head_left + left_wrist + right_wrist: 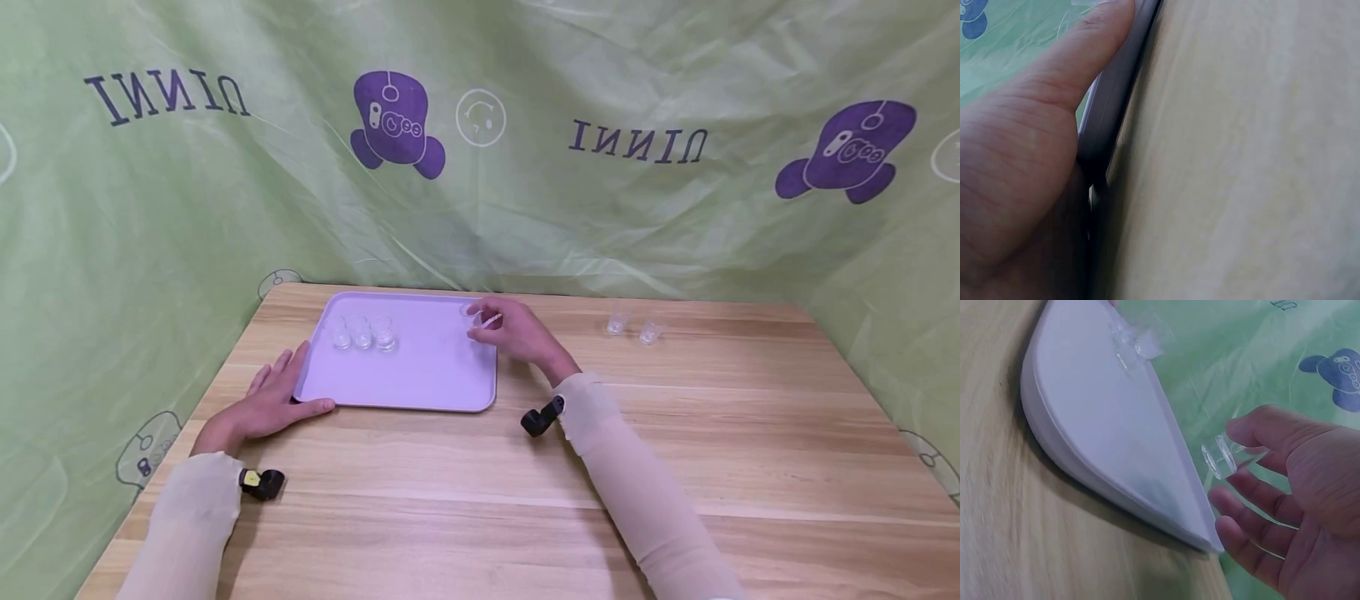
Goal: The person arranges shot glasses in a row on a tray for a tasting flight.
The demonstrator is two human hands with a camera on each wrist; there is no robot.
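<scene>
The small clear glass [1219, 456], thick-based and see-through, has its long axis roughly upright, base toward the tray; the right hand [513, 329] pinches it at two o'clock on the lilac tray [405, 375]. Three matching glasses [362, 334] stand at ten. The left hand [273, 404], fingers extended, touches the eight-o'clock corner. Inverted purple lettering [637, 142], not surely readable, marks the green curtain [300, 208].

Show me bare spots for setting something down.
Free: the near half of the tray, before the three glasses; the table nearer yet, between the sleeves; the stretch nearer than the two rightmost glasses. Crowded: the tray's far left, with those three; far right, with the right hand and held glass; left edge, with the left hand.
</scene>
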